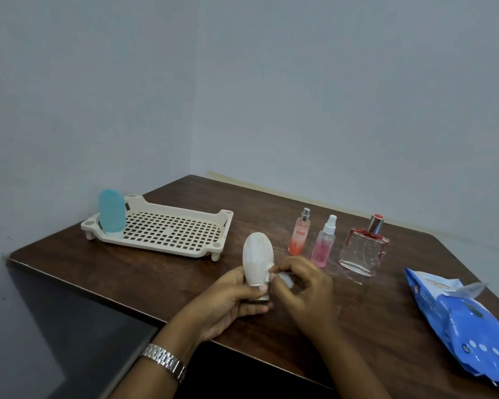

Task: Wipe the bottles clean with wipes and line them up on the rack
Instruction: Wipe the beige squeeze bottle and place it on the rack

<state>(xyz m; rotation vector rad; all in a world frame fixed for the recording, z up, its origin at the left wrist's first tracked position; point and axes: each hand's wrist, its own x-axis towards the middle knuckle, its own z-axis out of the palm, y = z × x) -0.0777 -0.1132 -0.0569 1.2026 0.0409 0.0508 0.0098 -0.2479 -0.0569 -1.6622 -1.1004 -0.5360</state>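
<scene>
My left hand grips the lower end of a cream oval bottle, held upright on its cap above the table. My right hand pinches a small crumpled wipe against the bottle's lower right side. A blue oval bottle stands at the left end of the cream perforated rack. On the table to the right stand an orange spray bottle, a pink spray bottle and a square glass perfume bottle.
A blue pack of wipes lies at the right with its flap open. The dark wooden table sits in a corner between two walls. Its front left edge runs close under my left wrist, which wears a metal watch.
</scene>
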